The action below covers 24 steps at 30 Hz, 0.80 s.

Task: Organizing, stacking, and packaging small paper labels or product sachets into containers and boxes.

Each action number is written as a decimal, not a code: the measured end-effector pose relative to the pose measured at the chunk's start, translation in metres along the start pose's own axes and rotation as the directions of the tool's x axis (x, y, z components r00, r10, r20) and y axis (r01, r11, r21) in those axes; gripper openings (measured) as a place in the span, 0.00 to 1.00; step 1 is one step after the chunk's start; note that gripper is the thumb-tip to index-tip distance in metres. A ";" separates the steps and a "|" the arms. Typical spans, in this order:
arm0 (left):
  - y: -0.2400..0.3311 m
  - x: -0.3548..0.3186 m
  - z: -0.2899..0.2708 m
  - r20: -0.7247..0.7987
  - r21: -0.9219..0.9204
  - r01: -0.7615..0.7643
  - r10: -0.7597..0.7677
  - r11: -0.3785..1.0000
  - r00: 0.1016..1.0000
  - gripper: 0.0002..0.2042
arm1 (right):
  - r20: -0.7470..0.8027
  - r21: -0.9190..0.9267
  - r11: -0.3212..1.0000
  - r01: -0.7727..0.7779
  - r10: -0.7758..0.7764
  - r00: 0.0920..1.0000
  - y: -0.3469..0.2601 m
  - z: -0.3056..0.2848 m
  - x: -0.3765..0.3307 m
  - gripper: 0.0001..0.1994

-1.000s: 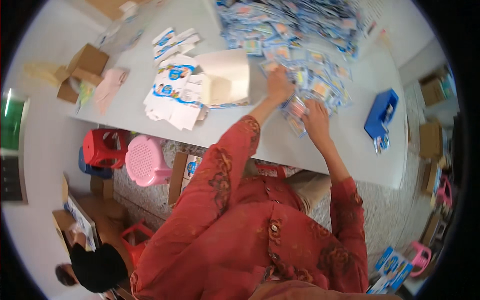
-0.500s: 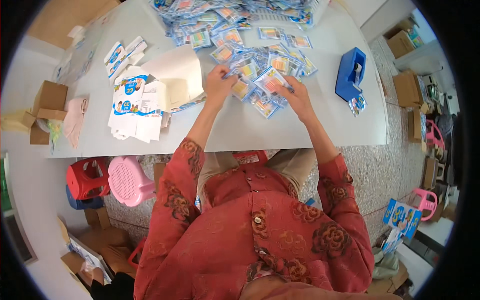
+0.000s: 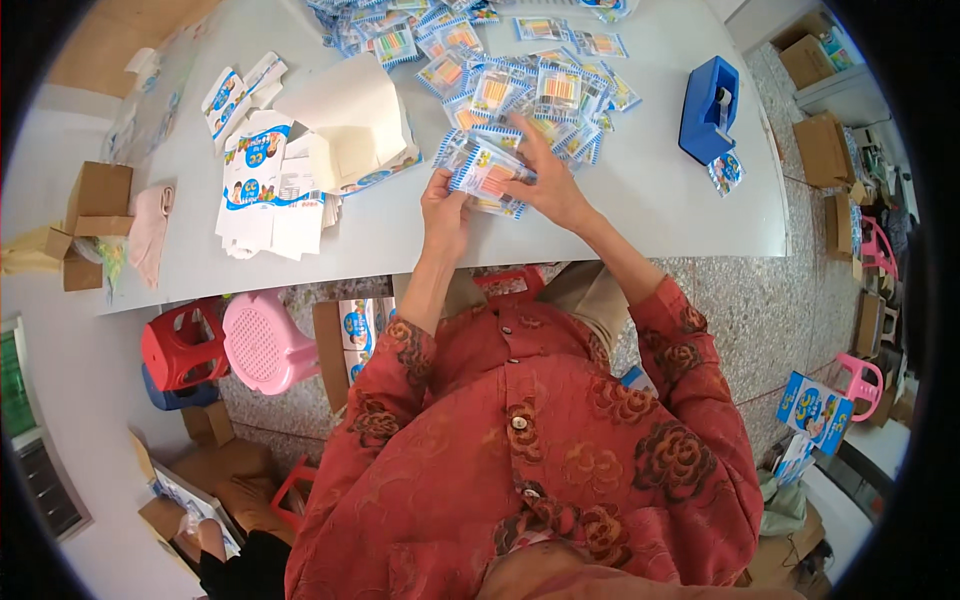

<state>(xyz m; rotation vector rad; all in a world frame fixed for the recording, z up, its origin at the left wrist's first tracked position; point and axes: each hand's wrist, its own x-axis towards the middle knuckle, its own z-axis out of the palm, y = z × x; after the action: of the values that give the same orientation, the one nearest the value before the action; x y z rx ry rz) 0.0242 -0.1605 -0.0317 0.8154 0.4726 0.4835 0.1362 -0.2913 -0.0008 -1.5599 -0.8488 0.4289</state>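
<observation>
both hands are pinching a small stack of blue-edged sachet packets (image 3: pixel 487 172) near the tabletop (image 3: pixel 650 200) front edge: left hand (image 3: pixel 445 205) is closing on its end, right hand (image 3: pixel 545 180) is spreading over it. square edges before lifting.

Small packing workshop, plainly: white work table (image 3: pixel 660 200) heaped with identical sachets (image 3: pixel 520 60) just beyond the hands, flattened printed cartons (image 3: pixel 270 180) stacked left of them, blue tape dispenser (image 3: pixel 708 110) to their right, cardboard boxes (image 3: pixel 825 145) and plastic stools (image 3: pixel 265 340) on a speckled floor.
</observation>
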 end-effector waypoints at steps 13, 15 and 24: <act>0.023 -0.019 -0.007 0.087 0.407 -0.410 0.413 0.816 0.907 0.10 | 0.088 -0.354 0.923 0.153 -0.130 0.988 -0.014 0.017 -0.011 0.36; 0.034 -0.021 0.003 0.129 0.493 -0.491 0.497 0.718 0.858 0.12 | 0.157 -0.427 0.872 0.241 -0.191 0.969 -0.018 0.020 -0.010 0.36; 0.032 -0.016 -0.022 0.111 0.657 -0.305 0.311 0.689 0.944 0.05 | 0.181 -0.487 0.830 0.271 -0.207 0.961 0.012 0.022 -0.016 0.29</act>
<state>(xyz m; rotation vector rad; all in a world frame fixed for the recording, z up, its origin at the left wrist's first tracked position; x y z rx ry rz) -0.0080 -0.1381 -0.0173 1.6174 0.5259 0.6405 0.1135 -0.2871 -0.0191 -1.8882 -1.3153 0.1139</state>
